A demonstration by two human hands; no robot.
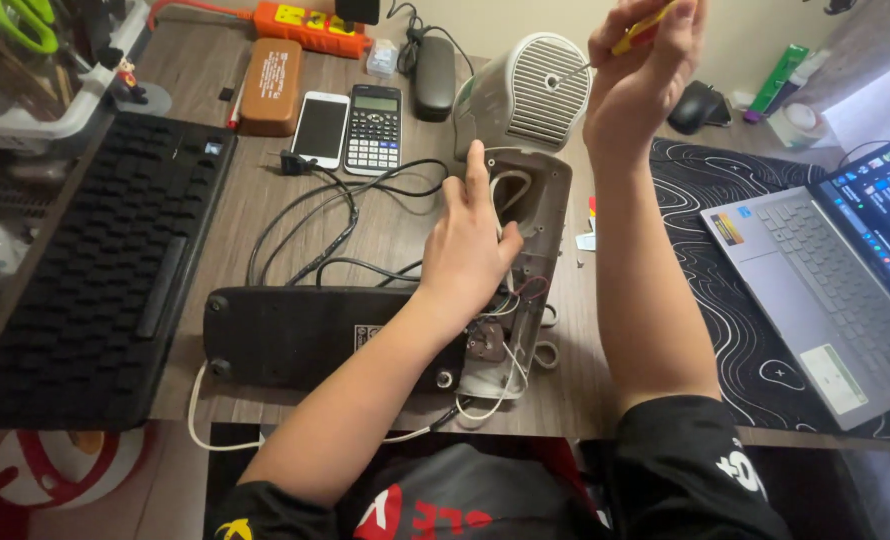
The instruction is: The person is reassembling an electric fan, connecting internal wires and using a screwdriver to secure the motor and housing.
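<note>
Above the desk, right hand (637, 75) fingers clamp a screwdriver (620, 45), tip slanting down-left into the fan grille (540, 95).

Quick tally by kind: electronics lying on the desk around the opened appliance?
Keyboard: 1
Phone: 1
Calculator: 1
Laptop: 1
Mouse: 1
Power strip: 1
Total: 6
Left hand rests on the opened appliance; right hand holds a screwdriver.
</note>
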